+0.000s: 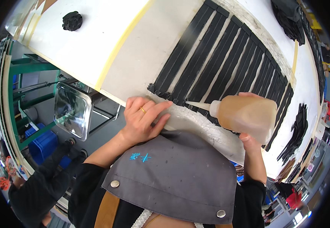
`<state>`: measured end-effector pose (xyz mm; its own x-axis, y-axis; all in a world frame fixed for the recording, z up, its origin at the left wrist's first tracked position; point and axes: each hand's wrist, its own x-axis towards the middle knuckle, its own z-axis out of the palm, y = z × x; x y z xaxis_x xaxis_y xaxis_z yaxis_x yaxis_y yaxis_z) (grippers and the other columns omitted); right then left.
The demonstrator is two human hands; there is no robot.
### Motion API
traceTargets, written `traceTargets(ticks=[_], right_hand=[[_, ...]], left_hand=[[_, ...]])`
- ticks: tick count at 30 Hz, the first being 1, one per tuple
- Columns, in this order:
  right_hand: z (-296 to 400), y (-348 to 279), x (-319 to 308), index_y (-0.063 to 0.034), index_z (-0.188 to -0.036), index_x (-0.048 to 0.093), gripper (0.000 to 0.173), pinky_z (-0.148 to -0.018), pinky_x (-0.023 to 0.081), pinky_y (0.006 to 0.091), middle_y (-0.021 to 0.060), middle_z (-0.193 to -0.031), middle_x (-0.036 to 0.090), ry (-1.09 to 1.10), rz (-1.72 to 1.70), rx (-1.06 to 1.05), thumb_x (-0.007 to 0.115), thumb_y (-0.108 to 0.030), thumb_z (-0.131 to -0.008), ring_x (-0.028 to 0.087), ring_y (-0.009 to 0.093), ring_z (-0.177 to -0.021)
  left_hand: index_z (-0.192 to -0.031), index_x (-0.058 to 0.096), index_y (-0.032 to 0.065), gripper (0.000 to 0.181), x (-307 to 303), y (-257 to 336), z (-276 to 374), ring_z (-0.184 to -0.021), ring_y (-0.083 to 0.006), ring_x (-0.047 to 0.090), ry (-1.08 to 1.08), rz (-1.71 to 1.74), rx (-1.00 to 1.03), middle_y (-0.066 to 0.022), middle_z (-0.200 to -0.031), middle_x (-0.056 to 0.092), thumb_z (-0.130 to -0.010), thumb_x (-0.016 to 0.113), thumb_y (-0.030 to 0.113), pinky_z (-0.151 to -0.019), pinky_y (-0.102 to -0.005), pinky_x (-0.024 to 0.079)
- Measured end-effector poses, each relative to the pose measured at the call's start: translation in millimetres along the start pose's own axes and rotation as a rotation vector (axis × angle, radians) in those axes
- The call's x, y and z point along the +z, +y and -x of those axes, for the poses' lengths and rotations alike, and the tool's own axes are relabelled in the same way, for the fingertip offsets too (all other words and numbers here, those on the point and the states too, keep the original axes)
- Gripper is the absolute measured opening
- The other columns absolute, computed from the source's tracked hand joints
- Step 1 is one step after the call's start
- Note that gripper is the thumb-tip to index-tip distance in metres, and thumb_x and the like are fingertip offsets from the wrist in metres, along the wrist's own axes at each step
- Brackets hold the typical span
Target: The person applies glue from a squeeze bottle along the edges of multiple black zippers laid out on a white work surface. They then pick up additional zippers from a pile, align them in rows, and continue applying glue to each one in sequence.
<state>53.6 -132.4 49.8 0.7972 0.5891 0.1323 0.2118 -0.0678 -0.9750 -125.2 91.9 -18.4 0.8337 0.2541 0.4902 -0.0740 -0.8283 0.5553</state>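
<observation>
My right hand point(250, 139) is closed around a translucent plastic squeeze bottle point(246, 116) of amber liquid, tipped sideways with its tapered nozzle point(199, 105) pointing left. The nozzle tip is close to the near ends of black zipper-like strips point(179, 57), laid side by side in a row on the table; whether it touches them I cannot tell. My left hand point(143, 118), with a ring on one finger, rests at the table's near edge, left of the nozzle. Its index finger points at the strip ends, and no object shows in it.
Crumpled clear film or dried glue point(205, 122) covers the near border. A black bundle point(72, 21) lies at upper left, black strips point(296, 134) at right. Yellow tape point(119, 42) crosses the table. Left of it stand a stool point(74, 111) and a blue bin point(42, 142); a person's legs point(56, 159) show nearby.
</observation>
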Motion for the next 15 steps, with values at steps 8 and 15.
traceTargets(ticks=[8, 15], right_hand=[[-11.5, -1.8, -4.2, 0.0008, -0.129, 0.042, 0.099, -0.080, 0.056, 0.0415, 0.0292, -0.112, 0.061, -0.394, 0.005, -0.312, 0.094, -0.043, -0.057, 0.066, 0.032, -0.096], [-18.1, 7.6, -15.4, -0.0029, -0.138, 0.038, 0.085, -0.102, 0.047, 0.0468, 0.0190, -0.131, 0.052, 0.169, -0.399, 0.079, 0.068, -0.059, -0.083, 0.055, 0.032, -0.120]], left_hand=[[-0.108, 0.070, 0.0115, 0.038, -2.3, 1.6, 1.0, -0.070, -0.0179, 0.049, -0.025, -0.021, -0.023, 0.0038, -0.070, 0.052, -0.070, 0.077, 0.013, -0.069, -0.0313, 0.034], [-0.107, 0.070, 0.0131, 0.036, -0.8, 1.4, 2.3, -0.068, -0.0168, 0.047, 0.001, 0.003, -0.031, 0.0043, -0.068, 0.050, -0.071, 0.076, 0.012, -0.069, -0.0312, 0.034]])
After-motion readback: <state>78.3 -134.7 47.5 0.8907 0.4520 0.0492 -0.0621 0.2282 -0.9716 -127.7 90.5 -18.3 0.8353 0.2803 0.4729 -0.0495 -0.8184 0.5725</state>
